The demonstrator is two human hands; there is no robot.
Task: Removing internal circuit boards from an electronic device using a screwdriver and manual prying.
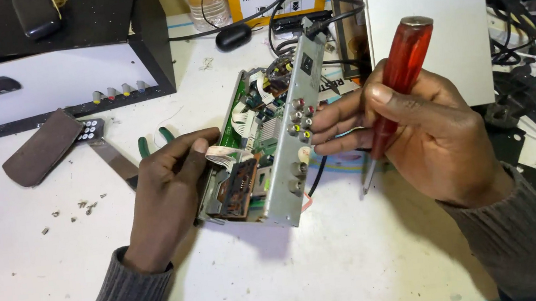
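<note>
— Two hands on one gutted device, and it's right in the middle of the white table [42, 274]. What's the left hand [166, 194] up to?

— It's wrapped around the near side of the opened electronic unit [261, 151], thumb and fingers closed on the edge by the ribbon cable, holding the thing tilted up on its side. You can see the green board and the black card slot inside.

— And the right hand [425, 134]?

— Double duty! Fist closed around a red-handled screwdriver [400, 77], handle pointing up, metal tip pointing down toward the table, just beside the unit. At the same time its fingertips press against the metal back panel, right on the row of coloured round sockets.

— So the unit is pinched between both hands?

— Exactly, lifted at an angle, black cables running from its far end toward the back of the table.

— Anything else around?

— Green-handled pliers [154, 139] lie just behind the left hand. Further left, a dark brown pouch [42, 147] partly covers a small remote [90, 129], with a black-and-white box [55, 80] behind them. A plastic bottle [207, 1] stands at the far edge, and a black tangle of cables [519, 18] sits off to the right.
</note>
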